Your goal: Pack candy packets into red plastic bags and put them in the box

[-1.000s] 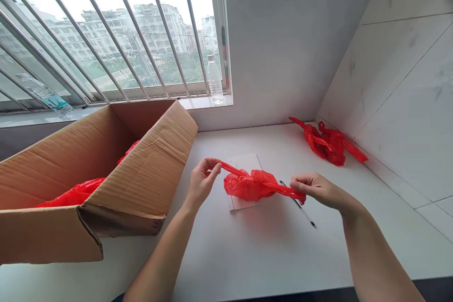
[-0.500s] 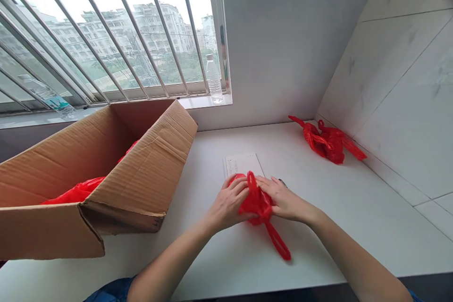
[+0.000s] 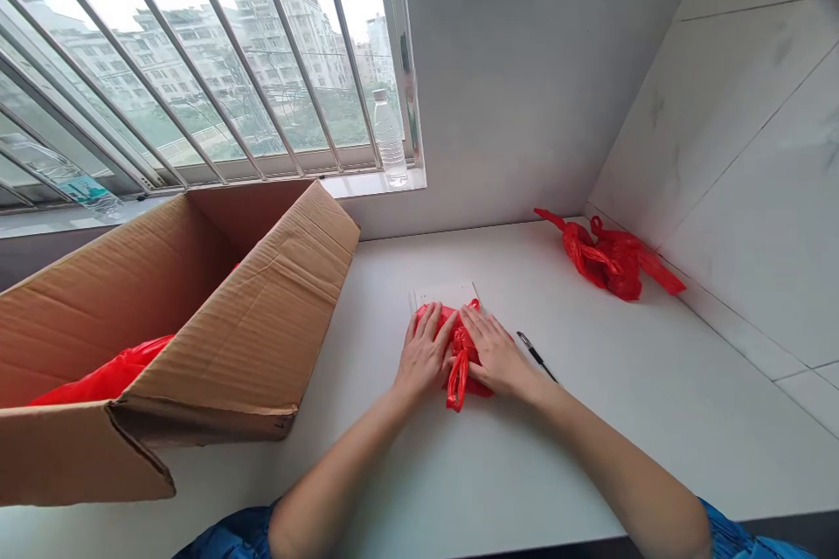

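A knotted red plastic bag [image 3: 457, 349] lies on the white table, over the lower part of a white sheet or booklet [image 3: 446, 290] with small print. My left hand [image 3: 423, 351] presses flat on the bag's left side, fingers stretched forward. On the right side my right hand [image 3: 495, 351] lies the same way, fingers extended over the plastic. Between the two thumbs the bag's knot shows, and one looped handle points toward me. What the bag contains is hidden. A black pen [image 3: 536, 355] rests just right of my right hand.
At left stands an open cardboard box [image 3: 262, 314] with red plastic [image 3: 111, 371] inside. A second knotted red bag [image 3: 606, 258] sits by the right wall. Clear bottles stand on the sill, one upright [image 3: 390, 140] and one lying [image 3: 72, 179], beside the barred window.
Both hands have flattened onto the bag and pressed it lower. The bag's long handle has swung from the lower right to point toward me. The pen has come into fuller view.
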`<state>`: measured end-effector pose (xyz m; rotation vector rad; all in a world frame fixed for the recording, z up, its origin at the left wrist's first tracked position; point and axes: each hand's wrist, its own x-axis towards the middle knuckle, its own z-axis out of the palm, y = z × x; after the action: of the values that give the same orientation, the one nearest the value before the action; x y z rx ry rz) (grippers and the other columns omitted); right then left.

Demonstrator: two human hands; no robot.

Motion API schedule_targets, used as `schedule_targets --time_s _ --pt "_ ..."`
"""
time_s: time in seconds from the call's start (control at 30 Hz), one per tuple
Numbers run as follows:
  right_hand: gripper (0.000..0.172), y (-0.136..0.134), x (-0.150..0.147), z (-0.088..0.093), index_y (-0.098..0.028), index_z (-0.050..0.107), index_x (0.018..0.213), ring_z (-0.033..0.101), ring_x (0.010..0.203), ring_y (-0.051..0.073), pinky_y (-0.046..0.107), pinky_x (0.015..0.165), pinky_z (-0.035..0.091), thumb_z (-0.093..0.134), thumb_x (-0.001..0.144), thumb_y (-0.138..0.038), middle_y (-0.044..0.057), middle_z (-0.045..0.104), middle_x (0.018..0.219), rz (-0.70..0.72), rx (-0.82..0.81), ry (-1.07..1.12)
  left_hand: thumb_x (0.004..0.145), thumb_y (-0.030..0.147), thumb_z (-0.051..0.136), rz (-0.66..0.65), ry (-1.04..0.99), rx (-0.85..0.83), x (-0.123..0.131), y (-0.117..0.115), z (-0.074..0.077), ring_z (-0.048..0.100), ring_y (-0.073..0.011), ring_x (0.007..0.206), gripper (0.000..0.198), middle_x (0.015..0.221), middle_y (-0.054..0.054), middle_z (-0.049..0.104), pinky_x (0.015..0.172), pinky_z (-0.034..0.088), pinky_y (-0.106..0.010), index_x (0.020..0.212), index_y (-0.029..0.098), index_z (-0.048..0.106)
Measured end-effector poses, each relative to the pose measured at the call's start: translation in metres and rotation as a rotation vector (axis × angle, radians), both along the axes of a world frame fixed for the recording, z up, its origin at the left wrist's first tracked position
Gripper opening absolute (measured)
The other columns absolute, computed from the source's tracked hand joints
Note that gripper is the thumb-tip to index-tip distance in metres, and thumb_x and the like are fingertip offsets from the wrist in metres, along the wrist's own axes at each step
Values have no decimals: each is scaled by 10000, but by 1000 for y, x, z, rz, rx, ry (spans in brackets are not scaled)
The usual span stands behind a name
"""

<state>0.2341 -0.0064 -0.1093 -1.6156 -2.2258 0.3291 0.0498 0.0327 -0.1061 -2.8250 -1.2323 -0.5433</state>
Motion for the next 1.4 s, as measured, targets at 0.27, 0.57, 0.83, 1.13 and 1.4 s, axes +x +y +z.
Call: schedule_targets --time_s 0.27,0.57,0.83,1.13,1.4 --pt "762 0 2 -14 -122 223 1581 219 1517 264 480 1248 215 429 958 -510 120 245 1635 4 72 -68 979 439 461 12 106 41 -3 5 -22 265 -303 1500 646 1607 -140 308 1228 174 -509 1554 187 307" --pt "786 2 2 -20 -146 200 1587 225 1515 273 484 1240 233 463 947 -518 129 250 1635 18 85 -30 998 364 397 18 94 -61 -3 5 -26 269 -294 1499 595 1613 -126 297 1222 173 -528 1555 180 295" --pt "779 1 5 -8 -128 266 1547 340 1459 305 533 1206 248 519 922 -519 173 359 1581 34 234 41 1019 319 360 57 -101 -148 -2 3 -1 458 -242 1359 443 1454 -72 530 1145 323 -445 1438 255 488" --pt "257 -16 6 22 -245 649 809 609 654 164 294 574 479 485 992 -321 31 670 766 111 374 335 1012 420 369 226 -328 -380 -4 12 42 590 -224 1023 403 1010 -45 665 982 381 -419 1003 268 742" --pt "174 -24 11 32 -264 650 919 670 834 181 329 682 561 491 988 -262 53 703 1013 245 330 480 890 556 560 85 -578 -723 5 19 49 646 -184 853 384 909 -42 707 785 502 -307 854 193 681"
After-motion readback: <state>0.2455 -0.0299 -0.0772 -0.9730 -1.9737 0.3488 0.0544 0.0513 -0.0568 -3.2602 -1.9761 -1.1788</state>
